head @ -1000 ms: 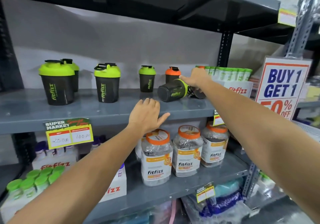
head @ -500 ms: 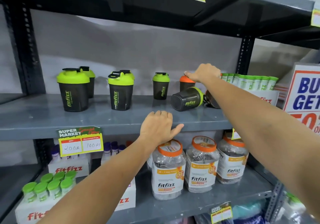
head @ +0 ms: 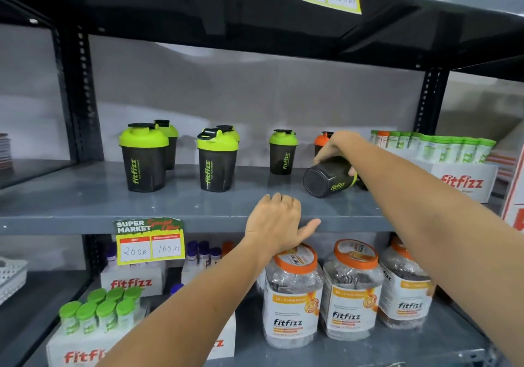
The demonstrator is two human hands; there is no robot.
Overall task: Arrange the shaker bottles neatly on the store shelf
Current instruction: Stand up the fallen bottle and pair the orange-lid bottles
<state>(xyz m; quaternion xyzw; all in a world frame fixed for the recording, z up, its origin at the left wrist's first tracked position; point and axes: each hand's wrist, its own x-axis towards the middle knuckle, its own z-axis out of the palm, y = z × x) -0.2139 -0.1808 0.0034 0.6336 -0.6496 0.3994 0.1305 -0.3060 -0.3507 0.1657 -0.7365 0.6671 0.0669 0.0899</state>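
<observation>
Black shaker bottles with green lids stand upright on the grey middle shelf (head: 85, 205): one at front left (head: 143, 162), one at front middle (head: 217, 165), each with another behind it, and one further back (head: 282, 152). An orange-lidded shaker (head: 321, 140) stands at the back, partly hidden by my right hand (head: 337, 145). That hand grips a shaker lying on its side (head: 326, 178), base toward me, green lid pointing right. My left hand (head: 276, 222) rests flat on the shelf's front edge, fingers apart, holding nothing.
A white Fitfizz box of green-capped tubes (head: 453, 168) sits right of the lying shaker. A price tag (head: 149, 242) hangs from the shelf edge. Below stand three orange-lidded jars (head: 351, 290) and boxes of small bottles (head: 99, 310). A dark upright post (head: 428, 103) bounds the bay.
My right hand has dropped from the orange-lidded shaker onto the lying shaker and closed on it; its base now turns toward me. My left hand stays on the shelf edge.
</observation>
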